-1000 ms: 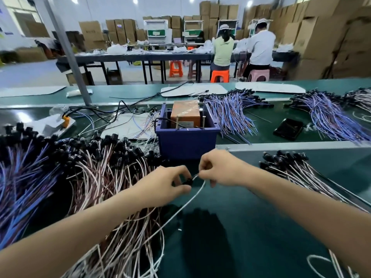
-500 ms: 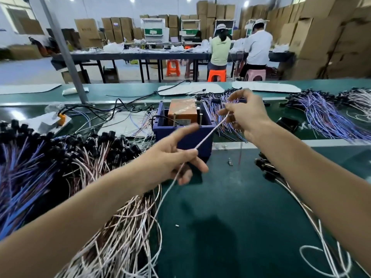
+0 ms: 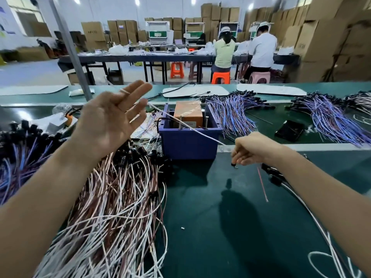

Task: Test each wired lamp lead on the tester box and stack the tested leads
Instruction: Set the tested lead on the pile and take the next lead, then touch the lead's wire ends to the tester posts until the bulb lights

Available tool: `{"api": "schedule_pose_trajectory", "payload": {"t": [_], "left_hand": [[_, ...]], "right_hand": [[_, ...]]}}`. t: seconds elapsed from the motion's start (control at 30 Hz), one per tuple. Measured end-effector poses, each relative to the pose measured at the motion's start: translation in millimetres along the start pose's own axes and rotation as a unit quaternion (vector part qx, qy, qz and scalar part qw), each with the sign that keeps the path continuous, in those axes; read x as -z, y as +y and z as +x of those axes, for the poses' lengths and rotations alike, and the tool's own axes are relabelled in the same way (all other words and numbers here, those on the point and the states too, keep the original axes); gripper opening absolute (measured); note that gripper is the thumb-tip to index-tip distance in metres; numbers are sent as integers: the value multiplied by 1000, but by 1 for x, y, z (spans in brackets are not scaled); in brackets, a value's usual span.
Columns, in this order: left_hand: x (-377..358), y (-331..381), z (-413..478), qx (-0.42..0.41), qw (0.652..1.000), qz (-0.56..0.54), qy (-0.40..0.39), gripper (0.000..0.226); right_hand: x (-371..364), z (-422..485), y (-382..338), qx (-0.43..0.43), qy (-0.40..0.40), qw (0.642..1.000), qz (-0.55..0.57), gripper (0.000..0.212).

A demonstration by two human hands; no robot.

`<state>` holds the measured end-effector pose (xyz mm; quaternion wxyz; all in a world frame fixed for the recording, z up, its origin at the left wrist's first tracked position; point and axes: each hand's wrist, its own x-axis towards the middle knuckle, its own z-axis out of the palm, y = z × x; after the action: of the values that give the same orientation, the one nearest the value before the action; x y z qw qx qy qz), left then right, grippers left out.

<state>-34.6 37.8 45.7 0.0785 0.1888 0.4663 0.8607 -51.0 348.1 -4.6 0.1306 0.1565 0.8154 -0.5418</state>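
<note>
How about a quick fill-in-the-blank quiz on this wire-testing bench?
1. The orange tester sits inside a ___ box.
2. A ___ wire runs from the open left hand, over the box, to the right hand, which pinches it.
3. A black phone lies on the belt to the ___ of the box.
Missing words: blue; white; right.

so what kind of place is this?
Most likely a factory assembly and test floor: heaps of wired leads lie on a green bench, cardboard boxes are stacked high along the back wall, and two workers sit on stools at a long table.
</note>
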Motion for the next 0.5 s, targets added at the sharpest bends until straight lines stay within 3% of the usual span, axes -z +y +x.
{"api": "schedule_pose_trajectory", "payload": {"t": [0.07, 0.13, 0.23, 0.33, 0.5], "left_hand": [[-3, -6, 11, -26, 987, 119, 102, 27], [-11, -15, 22, -31, 941, 279, 188, 31], [-17, -32, 34, 4, 892, 406, 198, 33], [-20, -50, 44, 24, 907, 391, 151, 26], [-1, -49, 55, 23, 939, 322, 114, 22]], "right_hand": [[-2, 1, 3, -39, -49, 998, 2, 31], [1, 0, 6, -52, -118, 992, 7, 33], [9, -5, 5, 15, -203, 976, -79, 20], [10, -16, -9, 117, -161, 961, -192, 9], [15, -28, -45, 181, -91, 964, -170, 32]]}}
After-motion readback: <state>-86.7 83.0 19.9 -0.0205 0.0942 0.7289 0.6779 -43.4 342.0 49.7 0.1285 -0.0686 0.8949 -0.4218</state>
